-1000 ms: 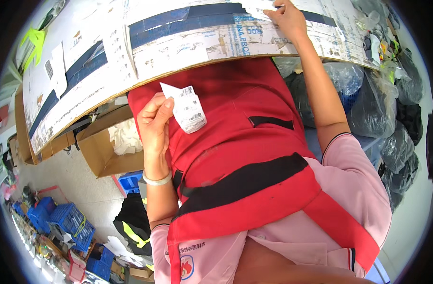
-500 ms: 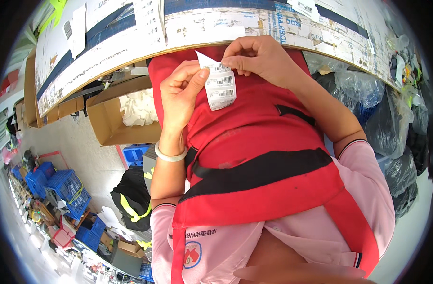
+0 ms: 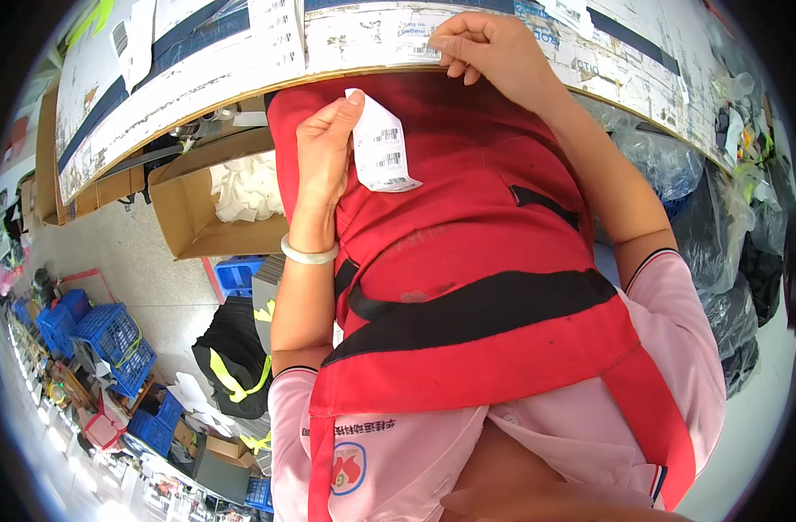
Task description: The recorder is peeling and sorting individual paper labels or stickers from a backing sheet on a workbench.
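My left hand (image 3: 330, 143) pinches the top of a strip of white barcode labels (image 3: 382, 154) between thumb and fingers. The strip hangs over my red apron, its lower end curling outward. Over the front edge of the worktable, my right hand (image 3: 489, 54) has thumb and forefinger pinched on the corner of a small white barcode label (image 3: 419, 54). That label is apart from the strip and lies over the table surface; whether it touches the surface, I cannot tell.
The worn white worktable (image 3: 345, 70) spans the top, with label sheets (image 3: 278, 35) on it. Below its left part sits an open cardboard box (image 3: 184, 213) holding white pieces. Clear plastic bags (image 3: 720, 217) are heaped at right. Blue crates (image 3: 115, 344) stand on the floor at left.
My right hand has moved away from the strip, up over the table edge, with a separate label in its fingers. My left hand has moved slightly left and up with the strip.
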A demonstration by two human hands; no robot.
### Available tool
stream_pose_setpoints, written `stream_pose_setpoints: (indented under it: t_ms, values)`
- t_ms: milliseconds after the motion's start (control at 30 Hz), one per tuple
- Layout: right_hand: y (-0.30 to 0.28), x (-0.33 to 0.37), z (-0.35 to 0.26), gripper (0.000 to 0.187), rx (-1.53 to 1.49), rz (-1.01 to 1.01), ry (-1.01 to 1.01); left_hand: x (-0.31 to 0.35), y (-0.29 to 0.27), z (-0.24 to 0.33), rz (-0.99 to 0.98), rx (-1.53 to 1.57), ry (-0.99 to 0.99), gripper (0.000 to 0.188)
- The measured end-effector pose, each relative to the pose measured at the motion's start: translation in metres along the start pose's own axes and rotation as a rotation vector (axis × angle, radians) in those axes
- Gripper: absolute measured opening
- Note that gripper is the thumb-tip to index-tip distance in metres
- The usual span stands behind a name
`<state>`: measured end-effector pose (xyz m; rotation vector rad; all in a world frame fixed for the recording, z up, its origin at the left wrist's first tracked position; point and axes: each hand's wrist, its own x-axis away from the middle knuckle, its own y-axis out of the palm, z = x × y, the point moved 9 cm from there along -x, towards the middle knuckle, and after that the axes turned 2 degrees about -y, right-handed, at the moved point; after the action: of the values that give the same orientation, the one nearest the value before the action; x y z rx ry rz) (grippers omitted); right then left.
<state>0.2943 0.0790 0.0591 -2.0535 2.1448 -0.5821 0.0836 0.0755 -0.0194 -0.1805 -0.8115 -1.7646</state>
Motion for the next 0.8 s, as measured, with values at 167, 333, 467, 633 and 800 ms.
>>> stream_pose_setpoints:
  t_ms: [167,333,467,633,800]
  values:
    - [0.004,-0.009,0.006,0.017,-0.173,-0.111,0.12,-0.001,0.001,0.001,-0.046,-0.062,0.059,0.02]
    - [0.004,-0.021,0.027,0.016,-0.168,-0.122,0.152,-0.003,0.001,-0.001,-0.051,-0.083,0.054,0.02]
    - [0.006,-0.018,0.014,0.016,-0.106,-0.103,0.178,-0.003,-0.002,-0.003,-0.035,-0.075,0.047,0.02]
    - [0.005,-0.017,0.012,0.016,-0.111,-0.105,0.2,-0.002,0.001,-0.003,-0.033,-0.082,0.045,0.02]
    - [0.005,-0.016,0.012,0.016,-0.11,-0.1,0.2,-0.002,0.001,-0.005,-0.041,-0.071,0.034,0.021]
